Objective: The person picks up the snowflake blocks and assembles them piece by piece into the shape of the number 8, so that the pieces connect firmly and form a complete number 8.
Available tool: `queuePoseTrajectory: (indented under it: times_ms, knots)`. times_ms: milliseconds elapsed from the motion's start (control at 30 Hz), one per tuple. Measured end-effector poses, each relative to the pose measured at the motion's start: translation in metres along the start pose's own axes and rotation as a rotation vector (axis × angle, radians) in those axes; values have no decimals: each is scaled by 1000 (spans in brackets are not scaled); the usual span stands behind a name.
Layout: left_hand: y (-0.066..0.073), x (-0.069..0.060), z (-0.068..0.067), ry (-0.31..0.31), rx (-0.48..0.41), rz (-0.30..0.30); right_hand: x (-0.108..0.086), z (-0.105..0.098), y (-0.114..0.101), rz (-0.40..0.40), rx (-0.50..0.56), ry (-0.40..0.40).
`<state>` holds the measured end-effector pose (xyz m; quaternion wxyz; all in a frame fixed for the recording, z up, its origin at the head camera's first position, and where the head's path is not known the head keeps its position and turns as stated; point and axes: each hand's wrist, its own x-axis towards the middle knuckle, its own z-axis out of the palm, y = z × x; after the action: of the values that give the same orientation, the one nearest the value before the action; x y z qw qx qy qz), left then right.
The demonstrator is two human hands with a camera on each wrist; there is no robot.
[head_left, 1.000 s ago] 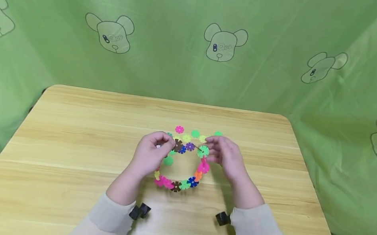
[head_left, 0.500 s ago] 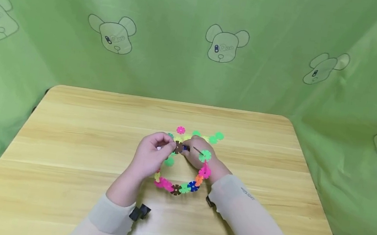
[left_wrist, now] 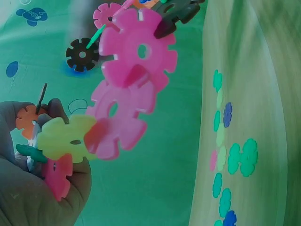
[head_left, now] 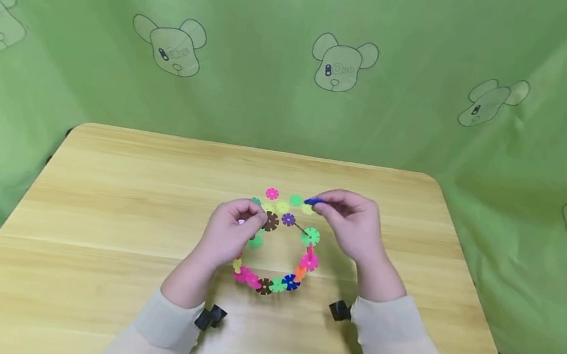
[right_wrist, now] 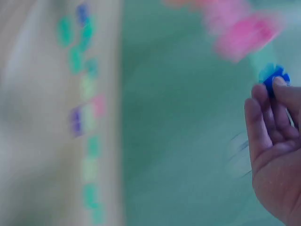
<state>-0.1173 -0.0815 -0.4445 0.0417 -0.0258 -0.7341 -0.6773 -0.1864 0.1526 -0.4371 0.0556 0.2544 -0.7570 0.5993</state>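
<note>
My left hand (head_left: 229, 230) grips one end of a curved chain of slotted snowflake discs (head_left: 264, 286) in pink, orange, green, blue, yellow and brown. A brown disc (head_left: 270, 221) sticks out by its fingertips. In the left wrist view the chain's yellow disc (left_wrist: 66, 136) and large pink discs (left_wrist: 138, 47) rise beside that hand. The chain's far end, at a green disc (head_left: 310, 237), hangs apart from both hands. Between thumb and fingers my right hand (head_left: 355, 226) pinches a single blue snowflake disc (right_wrist: 273, 79), seen nearly edge-on in the head view, above the table.
Loose discs lie in a rough row on the wooden table (head_left: 121, 208) behind the chain, among them a purple disc (head_left: 288, 219), a pink disc (head_left: 272, 193) and a green disc (head_left: 296, 200). A green curtain (head_left: 250, 106) surrounds the table's back and sides.
My right hand reached in beside the left hand to the loose blue disc, then drew back to the right with it. The left hand stays nearly in place with the chain.
</note>
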Motion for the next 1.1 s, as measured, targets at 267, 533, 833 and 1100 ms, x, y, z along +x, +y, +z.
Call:
queuePoseTrajectory:
  times_ms: [267, 533, 833, 1100]
  knots:
    - [2, 2, 2, -38, -26, 24, -8, 15, -35, -270, -154, -110]
    - [4, 0, 2, -57, -35, 6, -9, 14, -35, -270, -190, -100]
    - [5, 0, 3, -41, -33, -13, -13, 12, -35, -265, -165, -97]
    - [9, -1, 6, -21, -101, -41, -15, 19, -35, -314, -166, -71]
